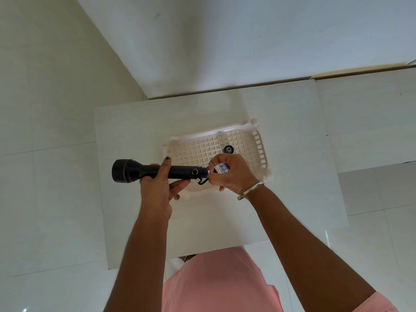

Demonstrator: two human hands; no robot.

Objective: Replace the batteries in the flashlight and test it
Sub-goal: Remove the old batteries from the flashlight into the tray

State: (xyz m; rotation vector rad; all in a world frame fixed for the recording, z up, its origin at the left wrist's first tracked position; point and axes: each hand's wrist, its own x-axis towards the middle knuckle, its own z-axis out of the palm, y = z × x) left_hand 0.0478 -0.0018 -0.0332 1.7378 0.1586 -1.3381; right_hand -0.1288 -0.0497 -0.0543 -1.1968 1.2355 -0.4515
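A white tabletop (135,122) stands on a pale tiled floor (45,109), against a white wall (247,30). On the tabletop sits a cream plastic basket (262,145) with a lattice bottom, the landmark here. Just off the basket's left edge, and crossing over its near-left corner, a black flashlight (157,171) is held level above the tabletop, its wide head pointing away from the basket and its open tail end over the basket's near side.

The left hand (157,188) grips the flashlight's barrel, fingers (165,165) wrapped over the top and thumb underneath. The right hand (231,174), over the basket's near half, has its fingers closed around a white battery (221,169) whose end meets the flashlight's open tail. A short black strap loop (202,181) hangs from the tail. A silver bangle (249,191) circles the right wrist.

Inside the basket, toward its far side beyond the right hand, lies the flashlight's black tail cap (228,149), well apart from the flashlight.
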